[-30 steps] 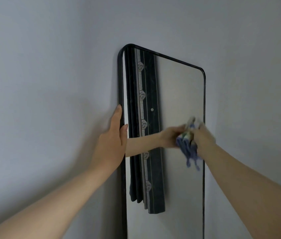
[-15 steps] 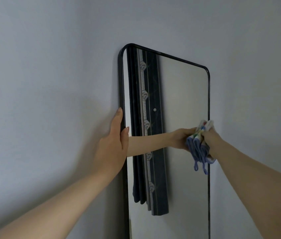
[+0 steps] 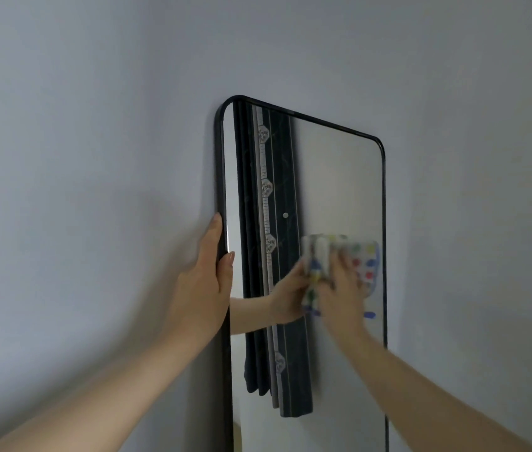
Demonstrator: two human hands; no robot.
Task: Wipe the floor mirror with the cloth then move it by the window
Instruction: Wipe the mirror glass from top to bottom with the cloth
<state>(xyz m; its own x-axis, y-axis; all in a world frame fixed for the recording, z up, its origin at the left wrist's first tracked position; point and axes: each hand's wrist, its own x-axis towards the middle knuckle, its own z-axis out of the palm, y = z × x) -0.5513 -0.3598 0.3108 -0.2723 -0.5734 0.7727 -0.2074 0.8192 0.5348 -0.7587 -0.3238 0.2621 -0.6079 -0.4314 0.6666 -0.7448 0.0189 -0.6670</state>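
A tall floor mirror (image 3: 339,177) with a thin black frame leans against a pale wall, seen from its left side. My left hand (image 3: 206,288) grips the mirror's left frame edge at mid height, fingers behind it and thumb in front. My right hand (image 3: 342,288) presses a white cloth (image 3: 360,259) with coloured dots flat against the glass near the right edge. The cloth is blurred by motion. The glass reflects my right hand, the cloth and a dark patterned curtain.
Bare pale wall (image 3: 95,158) surrounds the mirror on the left, above and on the right. The mirror's lower part runs out of the bottom of the view. No window or floor shows.
My right hand has swept the cloth left across the glass, and the cloth now lies spread flat instead of hanging bunched. My left hand keeps its grip on the frame.
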